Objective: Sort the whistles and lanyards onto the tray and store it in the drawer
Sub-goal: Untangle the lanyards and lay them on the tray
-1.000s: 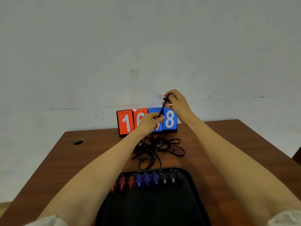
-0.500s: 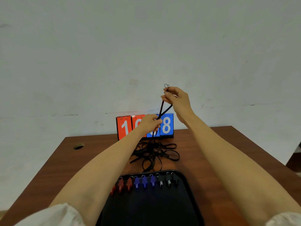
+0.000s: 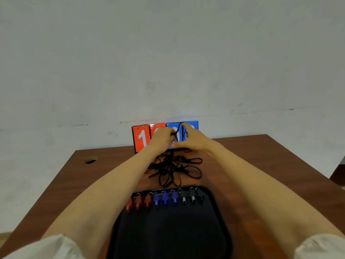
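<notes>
Both arms reach out over the brown table (image 3: 104, 176) toward its far edge, where the two hands meet in front of a flip scoreboard (image 3: 141, 137) with red and blue cards. The left hand (image 3: 161, 137) is curled, its fingertips pinched on a black lanyard (image 3: 177, 130) that arches up between the hands. The right hand (image 3: 192, 140) is partly open, thumb low and fingers curved over the top, with the same cord looped across them; how firmly it grips I cannot tell. Just below the hands, toward six o'clock, the rest of the lanyards (image 3: 173, 169) lie in a loose black tangle on the table. Nearer the person, at six o'clock from that tangle, sits a black tray (image 3: 216, 208). Along its far rim the whistles stand in a row: three red whistles (image 3: 138, 201) at the left, three blue whistles (image 3: 165, 199) in the middle, and three black whistles (image 3: 192, 197) at the right, each with a small metal ring at its top. White sleeves (image 3: 46, 247) show at the bottom corners. A round hole (image 3: 90, 161) sits in the table at about nine o'clock from the tangle.
</notes>
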Available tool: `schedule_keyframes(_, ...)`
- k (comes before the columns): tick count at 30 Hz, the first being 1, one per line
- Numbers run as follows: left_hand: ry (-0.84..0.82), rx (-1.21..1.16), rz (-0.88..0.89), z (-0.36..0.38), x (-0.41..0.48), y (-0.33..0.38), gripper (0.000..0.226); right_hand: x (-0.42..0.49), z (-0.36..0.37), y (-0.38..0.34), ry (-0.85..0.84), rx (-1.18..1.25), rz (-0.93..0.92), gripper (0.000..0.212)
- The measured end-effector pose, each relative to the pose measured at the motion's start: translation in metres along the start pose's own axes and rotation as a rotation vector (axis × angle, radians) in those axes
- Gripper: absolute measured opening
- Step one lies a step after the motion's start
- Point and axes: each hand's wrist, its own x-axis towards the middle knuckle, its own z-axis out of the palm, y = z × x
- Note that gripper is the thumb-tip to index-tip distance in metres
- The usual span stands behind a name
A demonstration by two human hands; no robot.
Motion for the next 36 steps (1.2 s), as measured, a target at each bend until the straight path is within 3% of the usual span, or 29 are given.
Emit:
schedule_keyframes(1, -0.023, 0.017, 0.035, 0.001, 0.001, -0.001, 0.012, 0.005, 0.006, 0.000, -0.010, 0.008, 0.010, 0.102)
schedule_keyframes(3, -0.047, -0.031, 0.076, 0.003, 0.006, -0.006, 0.018, 0.018, 0.017, 0.001, -0.021, 0.024, 0.046, 0.093)
schedule_keyframes(7, 0.037, -0.302, 0.023, 0.001, 0.014, -0.013, 0.020, 0.043, 0.037, 0.013, -0.075, 0.132, 0.091, 0.026)
schedule_keyframes(10, 0.015, -0.384, 0.027, 0.006, 0.016, -0.022, 0.027, 0.052, 0.051, 0.020, -0.046, 0.279, 0.155, 0.029)
schedule_keyframes(13, -0.012, -0.329, -0.005, 0.020, 0.017, -0.045, 0.053, 0.059, 0.051, 0.029, 0.061, 0.278, 0.154, 0.038)
schedule_keyframes(17, -0.287, -0.141, -0.110, 0.057, 0.019, -0.086, 0.066, 0.068, 0.036, 0.039, 0.059, 0.507, 0.177, 0.039)
schedule_keyframes(20, -0.380, -0.256, -0.081, 0.086, 0.025, -0.093, 0.075, 0.076, 0.027, 0.047, 0.022, 0.612, 0.129, 0.037)
schedule_keyframes(24, -0.354, -0.392, -0.068, 0.100, 0.045, -0.090, 0.058, 0.083, 0.021, 0.058, -0.027, 0.671, 0.086, 0.037)
schedule_keyframes(27, -0.279, -0.380, -0.094, 0.094, 0.056, -0.095, 0.021, 0.089, 0.021, 0.074, -0.035, 0.412, 0.112, 0.038)
schedule_keyframes(30, -0.081, -0.577, -0.204, 0.081, 0.066, -0.101, 0.021, 0.089, 0.035, 0.100, -0.099, 0.089, 0.148, 0.037)
schedule_keyframes(33, 0.070, -0.853, -0.359, 0.072, 0.072, -0.107, 0.025, 0.084, 0.050, 0.111, -0.112, 0.064, 0.173, 0.035)
schedule_keyframes(34, 0.051, -0.827, -0.387, 0.071, 0.072, -0.110, 0.025, 0.082, 0.052, 0.108, -0.094, 0.093, 0.166, 0.035)
schedule_keyframes(36, -0.149, -0.639, -0.402, 0.076, 0.067, -0.115, 0.031, 0.081, 0.052, 0.098, -0.038, 0.201, 0.143, 0.035)
